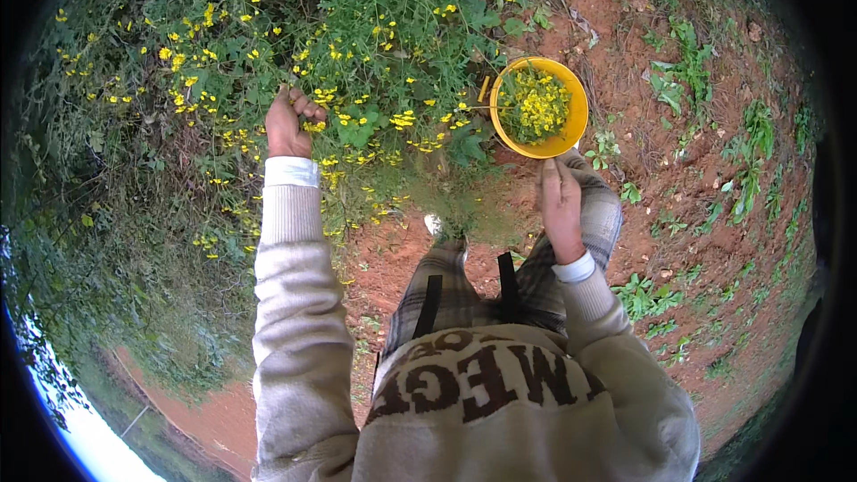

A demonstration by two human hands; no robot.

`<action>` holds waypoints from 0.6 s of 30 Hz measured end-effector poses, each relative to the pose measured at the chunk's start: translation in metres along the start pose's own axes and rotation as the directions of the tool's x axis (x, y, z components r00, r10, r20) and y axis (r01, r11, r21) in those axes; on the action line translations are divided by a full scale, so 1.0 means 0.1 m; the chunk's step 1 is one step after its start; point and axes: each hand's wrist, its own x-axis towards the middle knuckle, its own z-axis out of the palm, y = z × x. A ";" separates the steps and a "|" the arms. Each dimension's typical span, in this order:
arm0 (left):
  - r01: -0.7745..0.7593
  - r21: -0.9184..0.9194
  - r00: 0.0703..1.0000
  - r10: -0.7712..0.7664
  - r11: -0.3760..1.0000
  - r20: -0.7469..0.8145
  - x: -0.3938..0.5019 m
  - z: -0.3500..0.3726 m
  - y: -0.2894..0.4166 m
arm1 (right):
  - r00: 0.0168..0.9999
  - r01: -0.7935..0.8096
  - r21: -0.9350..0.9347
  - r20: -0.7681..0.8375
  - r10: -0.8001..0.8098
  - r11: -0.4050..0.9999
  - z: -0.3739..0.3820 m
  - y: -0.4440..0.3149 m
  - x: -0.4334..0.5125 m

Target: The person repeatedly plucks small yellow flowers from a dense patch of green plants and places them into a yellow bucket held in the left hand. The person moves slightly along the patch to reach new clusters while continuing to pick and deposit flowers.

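Note:
My left hand [292,122] reaches into a dense stand of small yellow flowers [402,120] on thin green stems. Its fingers are curled beside some blooms; whether they grip a stem cannot be made out. At the right, my right hand [560,204] pinches the near rim or side of a yellow plastic bucket [581,122], its fingertips partly hidden below the rim. Picked yellow flower heads [539,107] with green bits lie inside the bucket, and a thin stem or wire crosses its left rim.
Reddish bare soil [622,33] with leafy weeds [689,67] spreads along the right. Tangled shrubs [134,201] rise at the left. My legs in plaid trousers [442,281] stand below the bucket. A dirt strip [207,422] and bright sky show at lower left.

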 end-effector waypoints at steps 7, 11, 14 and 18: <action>-0.106 0.196 0.994 0.101 0.975 0.035 -0.19 -0.01 0.14 | 0.825 0.196 -0.908 -0.051 -0.563 0.370 -0.50 0.29 1.35; -0.081 0.202 0.996 0.074 0.976 0.041 -0.22 -0.02 0.14 | 0.971 0.204 -0.555 0.221 -0.094 0.807 0.31 0.45 1.26; -0.049 0.142 0.996 0.038 0.989 0.082 -0.22 -0.06 0.14 | 0.940 -0.010 -0.499 0.290 0.178 0.867 1.26 0.65 1.53; -0.048 0.053 0.991 0.041 0.997 0.127 -0.31 -0.14 0.16 | 0.922 -0.090 -0.566 0.265 0.283 0.820 2.24 0.96 1.78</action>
